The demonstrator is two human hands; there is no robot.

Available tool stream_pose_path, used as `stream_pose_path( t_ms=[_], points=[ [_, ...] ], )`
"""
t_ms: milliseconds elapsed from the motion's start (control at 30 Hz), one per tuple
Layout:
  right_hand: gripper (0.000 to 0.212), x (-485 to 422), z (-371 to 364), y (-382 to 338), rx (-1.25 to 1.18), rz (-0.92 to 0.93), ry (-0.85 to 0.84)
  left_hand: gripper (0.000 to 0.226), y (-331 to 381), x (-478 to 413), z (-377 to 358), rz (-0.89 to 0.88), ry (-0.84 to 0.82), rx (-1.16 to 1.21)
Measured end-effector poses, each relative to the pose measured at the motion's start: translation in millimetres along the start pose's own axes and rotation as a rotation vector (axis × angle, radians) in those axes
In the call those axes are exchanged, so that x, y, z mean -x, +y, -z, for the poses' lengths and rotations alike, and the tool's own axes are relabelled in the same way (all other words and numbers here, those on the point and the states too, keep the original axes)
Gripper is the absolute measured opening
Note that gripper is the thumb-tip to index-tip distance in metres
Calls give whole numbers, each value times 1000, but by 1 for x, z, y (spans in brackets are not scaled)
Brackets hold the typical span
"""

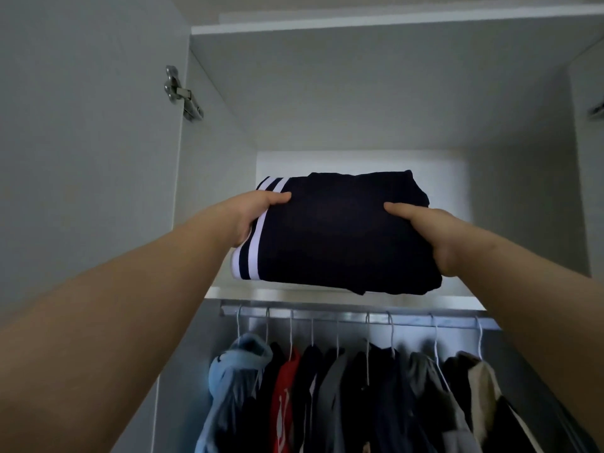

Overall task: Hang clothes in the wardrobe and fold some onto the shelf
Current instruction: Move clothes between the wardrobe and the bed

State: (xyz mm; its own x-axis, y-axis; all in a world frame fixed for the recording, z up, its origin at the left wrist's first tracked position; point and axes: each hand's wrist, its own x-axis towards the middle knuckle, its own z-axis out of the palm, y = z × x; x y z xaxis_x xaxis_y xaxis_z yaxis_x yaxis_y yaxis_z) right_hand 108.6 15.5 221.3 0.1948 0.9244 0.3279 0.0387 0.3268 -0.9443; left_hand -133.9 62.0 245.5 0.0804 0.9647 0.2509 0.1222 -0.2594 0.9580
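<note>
Overhead, left hand (258, 214), right hand (436, 238) grip garment (333, 233) at shelf (261, 293).

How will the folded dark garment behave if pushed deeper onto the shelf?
Probably floppy: the folded dark garment droops at one lower corner. It seems light, as the left hand and right hand hold it by the sides. Pushed, it may bunch on the shelf.

From my feed I see a metal hinge (181, 93) at upper left, joining the open door panel (81, 158) to the side wall (215, 132) — a second hinge (596, 110), blurred, sits at the far right edge.
</note>
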Motion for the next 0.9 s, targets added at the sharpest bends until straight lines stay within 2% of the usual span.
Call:
stream_pose_path(
  t_ms=[300, 500, 600, 633, 700, 767, 800, 833, 900],
  points=[
    [33, -111, -67, 37, -66, 26, 48, 22, -25, -124, 40, -34, 61, 23],
    [30, -149, -86, 19, -164, 211, 97, 34, -4, -160, 53, -264, 128, 163],
    [35, -156, -92, 25, -175, 236, 125, 25, -8, -169, 58, -217, 97, 147],
    [38, -158, -93, 35, -160, 189, 120, 24, -18, -172, 59, -148, 79, 103],
    [41, -154, -95, 59, -73, -23, 34, 29, -46, -175, 57, 34, 36, -36],
    [38, -146, -92, 77, 162, -252, -67, 27, -77, -176, 56, 141, -23, -470],
    [36, -145, -90, 82, 267, -304, -86, 20, -86, -175, 56, 174, -51, -757],
    [36, -146, -87, 83, 334, -315, -88, 16, -91, -174, 56, 185, -41, -947],
    [40, -151, -83, 77, 430, -277, -60, 13, -84, -170, 57, 214, 5, -1075]
  ],
)
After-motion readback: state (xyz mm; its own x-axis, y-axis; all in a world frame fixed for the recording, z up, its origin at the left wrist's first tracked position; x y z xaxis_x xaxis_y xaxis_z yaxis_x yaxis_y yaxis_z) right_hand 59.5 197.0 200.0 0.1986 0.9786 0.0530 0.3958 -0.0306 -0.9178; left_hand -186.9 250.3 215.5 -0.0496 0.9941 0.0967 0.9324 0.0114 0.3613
